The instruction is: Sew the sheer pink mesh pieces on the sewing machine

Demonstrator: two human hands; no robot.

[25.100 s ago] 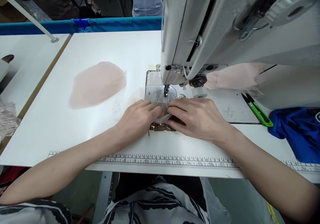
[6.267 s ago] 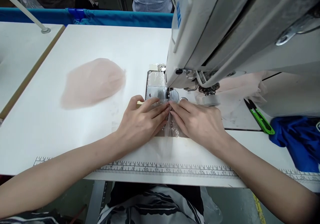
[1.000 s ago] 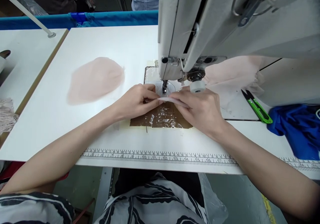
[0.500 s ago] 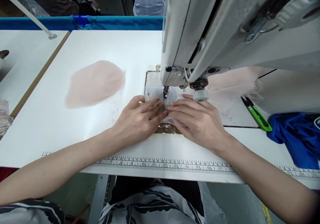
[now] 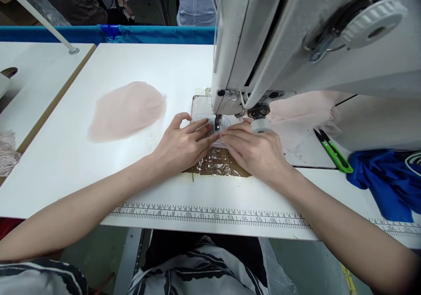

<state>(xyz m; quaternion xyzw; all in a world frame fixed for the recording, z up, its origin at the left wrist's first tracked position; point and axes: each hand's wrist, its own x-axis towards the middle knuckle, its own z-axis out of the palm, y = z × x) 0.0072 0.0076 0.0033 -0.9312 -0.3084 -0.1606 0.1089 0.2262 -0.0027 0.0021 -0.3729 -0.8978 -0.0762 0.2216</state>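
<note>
Both hands lie at the needle area of a sewing machine (image 5: 232,66). My left hand (image 5: 186,143) is left of the presser foot (image 5: 217,122), its fingers spread over thin, pale, see-through fabric (image 5: 219,144). From the right, my right hand (image 5: 253,145) touches the same fabric, its fingers pressed together and their tips near the left fingertips. What its thumb does underneath is hidden. Brown shiny tape (image 5: 219,163) shows between the wrists. A sheer pink piece (image 5: 128,110) lies flat on the white table to the left.
More pale pink fabric (image 5: 304,110) lies under the machine arm. Green thread snips (image 5: 335,152) and a blue cloth (image 5: 388,181) are at the right. A printed ruler (image 5: 204,216) runs along the table's front edge. Other people are partly visible beyond the table.
Both hands have moved slightly forward with the fabric towards the presser foot, uncovering more brown tape. The camera view has shifted slightly.
</note>
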